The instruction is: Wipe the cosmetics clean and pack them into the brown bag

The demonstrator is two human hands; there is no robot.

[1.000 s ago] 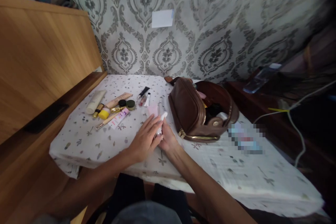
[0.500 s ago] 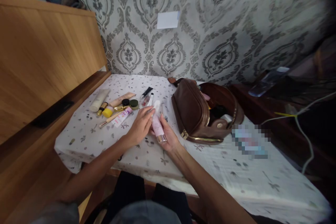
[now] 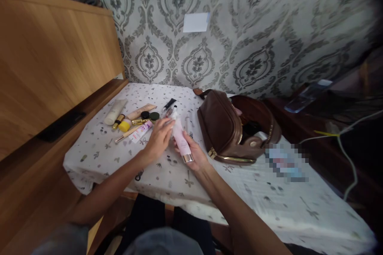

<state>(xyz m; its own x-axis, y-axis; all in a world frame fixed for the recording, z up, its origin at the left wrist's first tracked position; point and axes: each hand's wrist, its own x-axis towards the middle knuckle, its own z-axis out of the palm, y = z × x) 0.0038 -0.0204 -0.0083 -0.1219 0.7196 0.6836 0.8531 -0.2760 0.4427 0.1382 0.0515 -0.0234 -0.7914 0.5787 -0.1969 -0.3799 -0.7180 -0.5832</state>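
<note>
My right hand [image 3: 194, 153] is wrapped around a pale pink squeeze tube [image 3: 182, 141] with a shiny silver cap, its cap end pointing toward me. At the tube's far, whitish end, my left hand [image 3: 158, 139] has its fingers bent against it; its fingertips are partly hidden. Just beyond them lie a small black-capped tube [image 3: 175, 108] and a dark tube [image 3: 169, 104]. Left of my left hand is a white and purple tube [image 3: 141, 131], with a yellow-lidded jar [image 3: 124, 126] and a dark green round lid [image 3: 154, 116] behind it.
An unzipped brown toiletry bag [image 3: 223, 127] with items inside stands to the right. Beyond it lies a blurred-out item [image 3: 285, 163]. More cosmetics, including a large cream tube [image 3: 115, 112], lie at the left. A wooden cabinet [image 3: 60, 48] borders the cloth-covered table [image 3: 104, 167].
The view has shifted slightly. My left fingers have slid a little back and left along the pink tube, baring more of its upper part. My right hand keeps its hold.
</note>
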